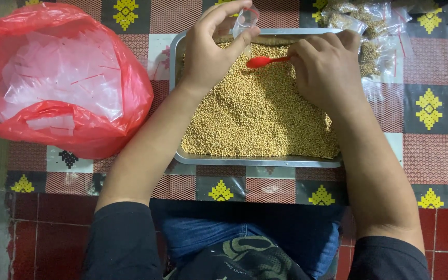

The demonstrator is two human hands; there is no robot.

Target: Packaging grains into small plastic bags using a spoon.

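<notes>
a small clear bag, judged light, limp and slippery, is pinched at its mouth by the left hand; a light, stiff red spoon is gripped by its handle in the right hand over a seed tray.

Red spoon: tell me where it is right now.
In the head view, the red spoon is in the right hand, its bowl over the grain at the far end of the metal tray, beside the left hand.

Golden-tan seeds fill a silver tray; the spoon and plastic bag are red; the mat is red-checked with yellow diamonds.
</notes>
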